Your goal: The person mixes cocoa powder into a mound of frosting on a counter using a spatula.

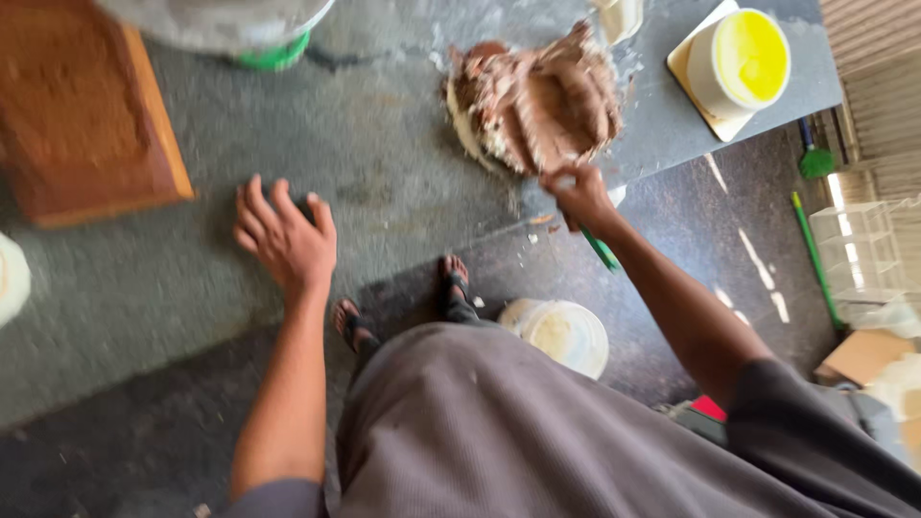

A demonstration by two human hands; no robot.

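Dough mound (532,101): a lumpy brown mass with paler patches, lying on my grey counter (288,144) close to its front edge, on the far right of the work area; white dust and crumbs are scattered around it.
Right hand (580,197): my grip is closed around a green-handled tool (602,249); the handle sticks out below my fist, and the working end meets the near side of the mound, though blur hides its shape.
Left hand (285,240): my grip is open, fingers spread, holding nothing, over or on the bare counter well to the left of the mound; I cannot tell whether the palm touches.
Wooden board (82,110): brown, flat on the counter at the far left, apart from my left hand.
Big bucket (230,24): pale with a green base, at the top edge behind the board.
Yellow tub (739,62): white-walled container with yellow contents, on a pale square board at the counter's right corner.
Floor pail (561,331): white, on the dark floor just beside my sandalled feet (403,307).
Green brooms (815,221): lying on the floor at the right.
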